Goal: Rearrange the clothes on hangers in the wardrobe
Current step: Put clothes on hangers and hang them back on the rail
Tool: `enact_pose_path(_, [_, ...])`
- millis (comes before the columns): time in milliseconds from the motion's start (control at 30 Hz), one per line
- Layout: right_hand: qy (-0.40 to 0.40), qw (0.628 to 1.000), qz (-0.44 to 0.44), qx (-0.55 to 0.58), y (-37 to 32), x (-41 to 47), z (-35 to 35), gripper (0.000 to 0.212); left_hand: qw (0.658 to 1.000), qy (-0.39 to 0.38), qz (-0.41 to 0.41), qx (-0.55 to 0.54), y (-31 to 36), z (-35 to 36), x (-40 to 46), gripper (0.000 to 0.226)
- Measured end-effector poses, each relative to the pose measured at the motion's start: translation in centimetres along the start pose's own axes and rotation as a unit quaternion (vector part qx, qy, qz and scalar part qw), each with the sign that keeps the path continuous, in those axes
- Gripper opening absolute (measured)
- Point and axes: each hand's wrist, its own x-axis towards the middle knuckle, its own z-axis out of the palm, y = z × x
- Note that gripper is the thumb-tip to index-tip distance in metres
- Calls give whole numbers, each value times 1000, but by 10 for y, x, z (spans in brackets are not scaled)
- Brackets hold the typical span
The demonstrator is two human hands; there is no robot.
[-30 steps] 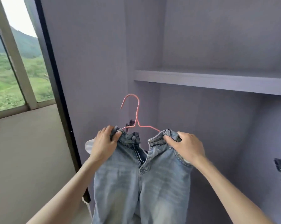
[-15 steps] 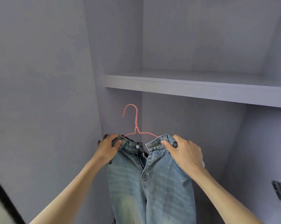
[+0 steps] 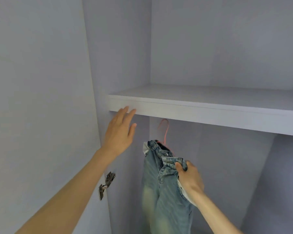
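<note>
The right hand (image 3: 189, 180) grips the jeans (image 3: 166, 191) at the waistband, thumb over the denim. The left hand (image 3: 119, 132) has let go of the waistband it held half a second ago — it is now open, fingers straight, raised toward the front edge of the shelf (image 3: 210, 114). The jeans hang on a pink wire hanger (image 3: 165, 130) inside the wardrobe, hook up under the shelf; no rail is visible. Judgement: hanging is near complete — one hand remains to release. A metal hinge (image 3: 107, 184) sits at lower left. No brand, label or writing is readable.
</note>
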Motion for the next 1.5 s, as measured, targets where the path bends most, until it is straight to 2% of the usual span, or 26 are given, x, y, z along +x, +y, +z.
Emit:
enact_pose_path(67, [4, 998, 3, 59, -14, 15, 16, 29, 999, -7, 26, 39, -10, 5, 26, 56])
enact_pose_path(200, [2, 992, -4, 124, -44, 43, 40, 22, 996, -29, 17, 78, -21, 13, 65, 55])
enact_pose_path(400, [24, 987, -3, 160, -88, 94, 74, 26, 993, 33, 63, 93, -44, 21, 78, 56])
enact_pose_path(533, [37, 988, 4, 149, -102, 124, 84, 31, 992, 56, 70, 91, -44, 25, 77, 50])
enact_pose_path(800, [7, 994, 2, 112, -88, 128, 118, 33, 991, 88, 69, 71, -45, 30, 77, 41])
enact_pose_path(967, [-6, 994, -49, 98, -86, 122, 133, 29, 991, 99, 70, 64, -46, 30, 77, 39])
enact_pose_path(1167, [-46, 981, -184, 41, -86, 109, 146, 37, 990, 105, 72, 61, -47, 34, 75, 39])
enact_pose_path(1333, [-84, 971, -218, 56, -107, 112, 162, 35, 990, 88, 83, 76, -49, 33, 76, 40])
enact_pose_path(1500, [-98, 969, -207, 97, -124, 107, 188, 39, 991, 66, 90, 76, -51, 31, 76, 42])
